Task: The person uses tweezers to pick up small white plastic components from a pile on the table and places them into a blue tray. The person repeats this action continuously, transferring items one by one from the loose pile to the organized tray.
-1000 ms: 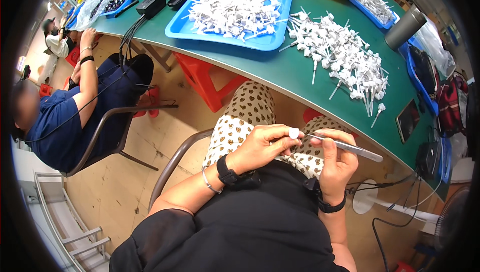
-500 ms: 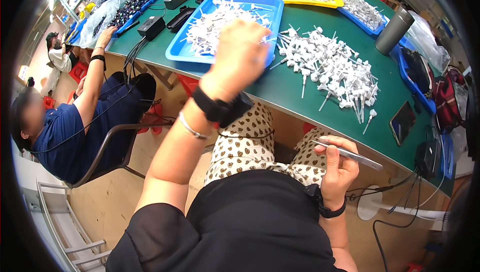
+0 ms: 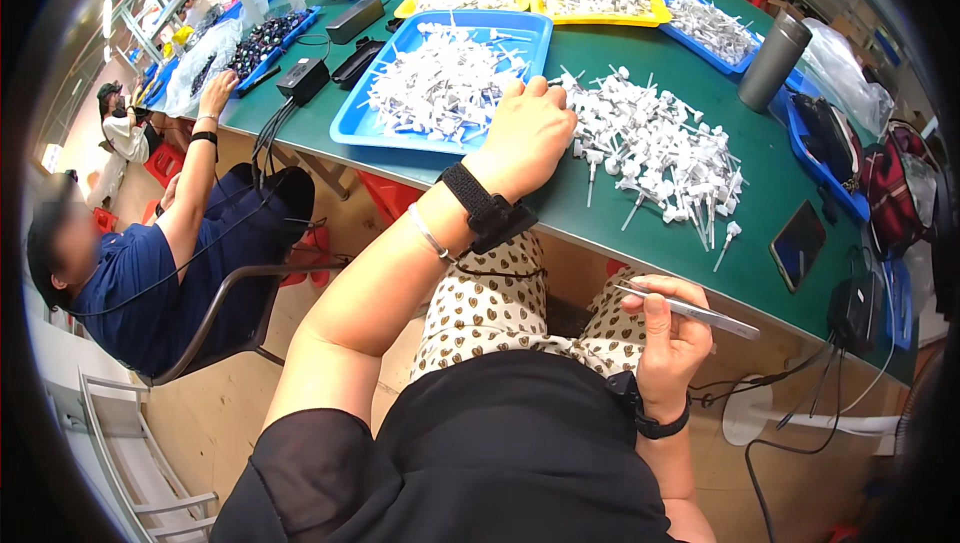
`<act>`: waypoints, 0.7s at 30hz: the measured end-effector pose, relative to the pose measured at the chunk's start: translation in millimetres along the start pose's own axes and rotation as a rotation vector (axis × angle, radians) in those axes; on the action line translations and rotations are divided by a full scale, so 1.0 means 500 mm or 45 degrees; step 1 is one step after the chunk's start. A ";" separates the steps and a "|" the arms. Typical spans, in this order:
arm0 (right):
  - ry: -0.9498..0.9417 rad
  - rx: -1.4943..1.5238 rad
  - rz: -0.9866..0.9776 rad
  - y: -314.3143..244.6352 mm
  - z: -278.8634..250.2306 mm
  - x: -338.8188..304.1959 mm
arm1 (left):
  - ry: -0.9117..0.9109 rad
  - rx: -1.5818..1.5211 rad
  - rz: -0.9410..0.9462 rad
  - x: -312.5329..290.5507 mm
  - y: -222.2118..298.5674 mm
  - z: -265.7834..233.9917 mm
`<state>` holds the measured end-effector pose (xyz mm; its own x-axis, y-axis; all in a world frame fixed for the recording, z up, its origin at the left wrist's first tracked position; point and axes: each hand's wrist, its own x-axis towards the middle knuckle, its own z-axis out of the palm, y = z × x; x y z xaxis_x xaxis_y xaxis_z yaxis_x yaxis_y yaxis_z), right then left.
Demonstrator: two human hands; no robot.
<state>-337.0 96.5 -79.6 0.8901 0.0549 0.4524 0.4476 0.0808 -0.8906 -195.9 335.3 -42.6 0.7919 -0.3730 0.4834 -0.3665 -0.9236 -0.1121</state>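
Observation:
My left hand point(image 3: 530, 133) is at the table's edge, between the blue tray point(image 3: 345, 133) and a loose pile of small white plastic pieces with thin stems point(image 3: 655, 143). Its fingers are curled inward at the pile's left side; the fingertips are hidden, so what they hold does not show. More of the same white pieces point(image 3: 435, 83) lie heaped in the tray. Lower right, in front of the table, my right hand point(image 3: 672, 343) is closed round metal tweezers point(image 3: 715, 319), their tips pointing left.
Two yellow trays point(image 3: 665, 15) and another blue tray point(image 3: 745, 68) of white pieces stand farther back. At right are a grey bottle point(image 3: 775, 61), a phone point(image 3: 798, 246) and a black box point(image 3: 853, 311). A co-worker point(image 3: 150, 273) sits at left. Black cables point(image 3: 268, 133) hang off the edge.
My left hand has moved right and nearer to me, from above the blue tray to the left side of the loose pile. My right hand keeps the tweezers almost in place.

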 end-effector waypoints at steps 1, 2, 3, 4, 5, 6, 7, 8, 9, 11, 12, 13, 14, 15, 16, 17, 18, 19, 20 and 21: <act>0.008 0.010 -0.003 0.000 0.001 0.001 | -0.001 -0.024 0.003 -0.001 -0.004 0.000; 0.015 0.020 -0.005 -0.001 0.000 0.000 | -0.003 -0.048 0.006 -0.003 -0.010 0.002; 0.021 0.031 -0.007 -0.001 0.000 0.001 | 0.011 -0.012 0.025 -0.003 -0.014 0.016; 0.029 0.040 -0.003 -0.001 0.000 0.000 | -0.019 -0.033 0.024 -0.002 -0.014 0.016; 0.037 0.049 0.002 -0.002 0.001 0.000 | -0.048 -0.054 0.022 -0.001 -0.015 0.016; 0.044 0.058 0.006 -0.003 0.002 0.000 | -0.078 -0.074 0.019 0.000 -0.016 0.015; 0.036 0.043 0.001 -0.004 0.002 0.001 | -0.114 -0.073 -0.006 0.005 -0.018 0.010; 0.025 0.035 0.002 -0.005 0.002 0.001 | -0.100 -0.110 -0.022 0.006 -0.020 0.013; 0.014 0.028 0.002 -0.005 0.003 -0.003 | -0.086 -0.147 -0.038 0.005 -0.022 0.017; 0.015 0.023 -0.010 -0.004 0.001 -0.004 | 0.052 -0.280 -0.017 0.013 -0.022 0.008; 0.020 0.030 -0.020 -0.002 0.000 -0.004 | 0.187 -0.363 -0.037 0.018 -0.021 0.001; 0.022 0.037 -0.024 -0.002 0.000 -0.005 | 0.318 -0.447 -0.062 0.021 -0.018 -0.006; 0.015 0.051 -0.023 -0.003 0.002 -0.004 | 0.450 -0.531 -0.087 0.022 -0.018 -0.009; 0.007 0.066 -0.023 -0.005 0.005 -0.003 | 0.646 -0.507 -0.064 0.022 -0.025 -0.006; 0.004 0.071 -0.021 -0.005 0.005 -0.003 | 0.609 -0.706 -0.173 0.018 -0.019 -0.008; 0.010 0.080 -0.021 -0.005 0.004 -0.004 | 0.566 -0.906 -0.277 0.011 -0.008 -0.019; 0.016 0.089 -0.020 -0.003 0.003 -0.005 | 0.519 -1.104 -0.383 0.000 0.004 -0.032; 0.023 0.099 -0.022 -0.003 0.002 -0.005 | 0.549 -1.158 -0.339 -0.016 0.017 -0.048; 0.029 0.127 -0.020 -0.003 0.002 -0.005 | 0.437 -1.362 -0.447 -0.039 0.034 -0.058; 0.036 0.156 -0.018 -0.004 0.003 -0.003 | 0.345 -1.441 -0.469 -0.068 0.048 -0.062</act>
<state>-339.3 97.6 -78.5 0.8866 0.0250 0.4618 0.4479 0.2023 -0.8709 -246.7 328.6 -34.7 0.8603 0.0504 0.5073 -0.4671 -0.3209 0.8239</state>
